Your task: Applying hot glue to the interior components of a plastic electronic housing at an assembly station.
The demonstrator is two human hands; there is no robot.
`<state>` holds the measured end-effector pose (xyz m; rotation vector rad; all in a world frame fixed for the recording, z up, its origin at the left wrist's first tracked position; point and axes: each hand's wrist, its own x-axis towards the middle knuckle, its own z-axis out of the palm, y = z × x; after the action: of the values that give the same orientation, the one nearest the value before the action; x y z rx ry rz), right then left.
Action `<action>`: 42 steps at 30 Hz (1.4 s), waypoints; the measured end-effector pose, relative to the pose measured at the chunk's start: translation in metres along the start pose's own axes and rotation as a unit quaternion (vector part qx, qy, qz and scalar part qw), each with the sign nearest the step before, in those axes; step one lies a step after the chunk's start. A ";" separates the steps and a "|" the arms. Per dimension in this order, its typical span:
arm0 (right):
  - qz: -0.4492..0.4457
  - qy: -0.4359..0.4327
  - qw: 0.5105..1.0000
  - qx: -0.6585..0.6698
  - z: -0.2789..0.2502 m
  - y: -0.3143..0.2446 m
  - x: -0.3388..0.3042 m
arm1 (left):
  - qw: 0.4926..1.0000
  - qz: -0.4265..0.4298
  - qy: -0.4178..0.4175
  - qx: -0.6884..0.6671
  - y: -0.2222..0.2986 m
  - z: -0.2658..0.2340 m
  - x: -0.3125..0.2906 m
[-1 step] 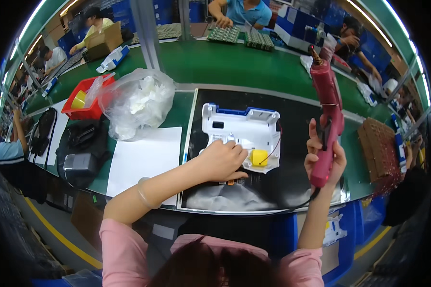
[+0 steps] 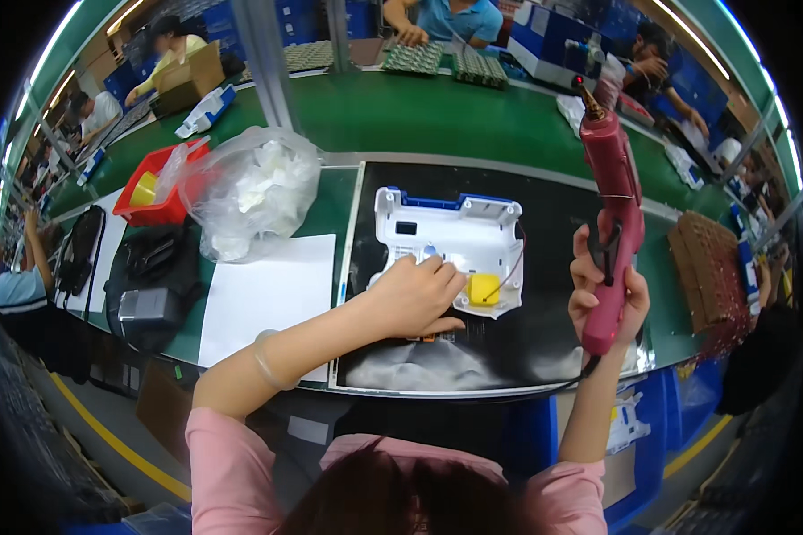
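My right hand [image 2: 608,299] is closed around the handle of a pink-red glue gun [image 2: 612,178], fingers by its dark trigger. Its brass nozzle points up and away from me. On a black mat lies a white plastic housing [image 2: 455,239], inner side up, with a blue far edge. My left hand [image 2: 419,294] is curled over its near left corner, thumb stretched along the near side; what lies under the fingers is hidden. Just right of those fingers sits a yellow block [image 2: 484,290] inside the housing, with a thin dark red wire [image 2: 520,254] running up from it.
Left of the black mat [image 2: 401,366] are white paper [image 2: 268,303], a clear bag of white parts [image 2: 263,187] and a red bin [image 2: 147,192]. A cardboard stack [image 2: 705,267] stands right. Beyond the green belt [image 2: 375,116], other people work. The gun's cord [image 2: 544,390] follows the near edge.
My left fingers have shifted slightly right and away from me over the housing. The glue gun has moved a touch to the right, still in my right hand.
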<state>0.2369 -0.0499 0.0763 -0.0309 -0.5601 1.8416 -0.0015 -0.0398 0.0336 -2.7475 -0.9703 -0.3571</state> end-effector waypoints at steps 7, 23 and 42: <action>0.073 -0.018 0.993 0.086 0.001 -0.008 -0.019 | 0.983 0.157 0.021 0.094 0.009 -0.007 0.032; -0.086 0.095 0.864 -0.487 0.060 -0.064 0.022 | 0.997 0.076 0.015 -0.028 0.020 0.010 0.032; 0.168 0.254 0.765 -0.567 0.008 -0.013 -0.091 | 0.988 0.070 0.130 0.049 0.040 0.031 0.013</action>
<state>0.2776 -0.1324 0.0659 -1.4805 -1.2383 1.4407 0.0385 -0.0543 0.0033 -2.5791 -0.7043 -0.6075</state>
